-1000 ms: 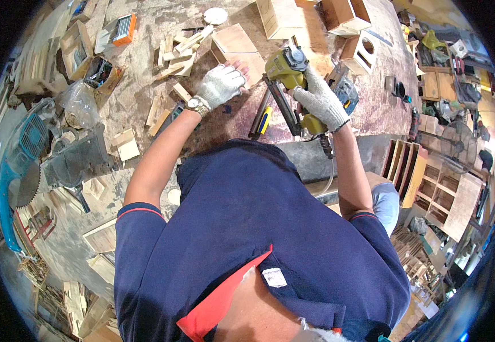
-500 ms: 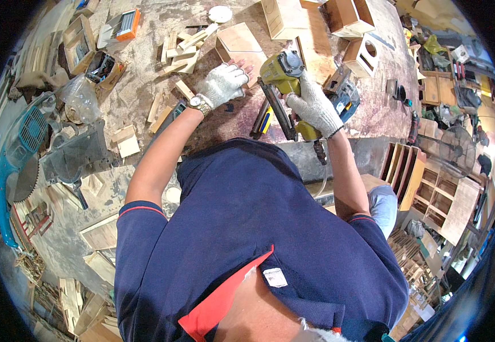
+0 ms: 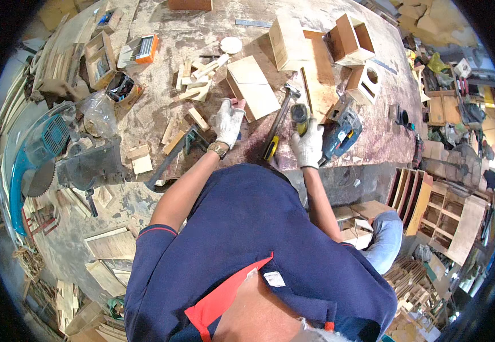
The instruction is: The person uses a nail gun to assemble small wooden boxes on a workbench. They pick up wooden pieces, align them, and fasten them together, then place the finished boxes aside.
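Note:
My left hand [image 3: 227, 124], in a white knit glove with bare fingertips, is at the near left edge of a pale wooden box [image 3: 254, 90]. Its fingers are partly bent, with the tips against or just beside the box; contact is hard to tell. My right hand [image 3: 308, 146], also gloved, is closed on a yellow-green nail gun [image 3: 300, 116]; the hand hides much of the tool. Between my hands lies a hammer [image 3: 280, 117] with a black and yellow grip. A blue jigsaw [image 3: 342, 134] rests just right of my right hand.
Small wood strips [image 3: 197, 80] are piled left of the box. More wooden boxes [image 3: 288, 45] and a box with a round hole [image 3: 365, 83] stand farther back. A blue saw with a toothed blade [image 3: 42, 176] is at the left. A dark bar tool [image 3: 173, 157] lies by my left forearm.
My right hand has brought the nail gun down to the tabletop beside the hammer, turning it. My left hand has drawn slightly back left along the box. The view has shifted.

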Action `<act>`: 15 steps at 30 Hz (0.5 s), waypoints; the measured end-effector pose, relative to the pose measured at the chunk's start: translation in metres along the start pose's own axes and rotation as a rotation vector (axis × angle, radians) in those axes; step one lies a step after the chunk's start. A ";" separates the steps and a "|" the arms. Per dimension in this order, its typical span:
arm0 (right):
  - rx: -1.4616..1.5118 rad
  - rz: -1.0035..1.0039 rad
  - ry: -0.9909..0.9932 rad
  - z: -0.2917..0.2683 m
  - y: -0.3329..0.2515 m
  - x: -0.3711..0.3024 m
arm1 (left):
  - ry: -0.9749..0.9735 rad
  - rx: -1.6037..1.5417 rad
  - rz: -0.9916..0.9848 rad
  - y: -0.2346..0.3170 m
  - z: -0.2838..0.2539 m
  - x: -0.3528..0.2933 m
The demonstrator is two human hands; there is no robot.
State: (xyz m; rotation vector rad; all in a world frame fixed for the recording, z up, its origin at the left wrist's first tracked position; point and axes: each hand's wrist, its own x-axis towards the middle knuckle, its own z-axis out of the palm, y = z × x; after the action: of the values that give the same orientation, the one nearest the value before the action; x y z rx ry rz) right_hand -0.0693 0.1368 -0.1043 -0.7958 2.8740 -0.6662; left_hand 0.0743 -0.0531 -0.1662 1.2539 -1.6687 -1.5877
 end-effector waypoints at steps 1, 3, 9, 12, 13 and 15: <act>0.011 -0.015 -0.028 0.008 0.005 -0.003 | -0.022 -0.208 -0.053 -0.003 0.005 0.002; -0.039 0.039 -0.073 0.026 0.008 -0.014 | -0.123 -0.088 -0.120 -0.006 0.008 0.016; 0.054 0.096 -0.237 0.054 0.020 -0.029 | -0.204 -0.198 -0.069 -0.009 0.019 0.030; 0.110 0.079 -0.216 0.060 0.026 -0.034 | -0.233 -0.320 -0.148 -0.007 0.014 0.030; 0.102 0.056 -0.203 0.061 0.027 -0.036 | -0.228 -0.318 -0.158 -0.007 0.013 0.030; 0.093 0.021 -0.166 0.060 0.026 -0.037 | -0.237 -0.302 -0.186 -0.007 0.013 0.031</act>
State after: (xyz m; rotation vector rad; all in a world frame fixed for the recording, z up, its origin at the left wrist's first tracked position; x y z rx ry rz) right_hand -0.0383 0.1521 -0.1713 -0.7688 2.6790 -0.6905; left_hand 0.0515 -0.0732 -0.1827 1.1247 -1.4047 -2.0815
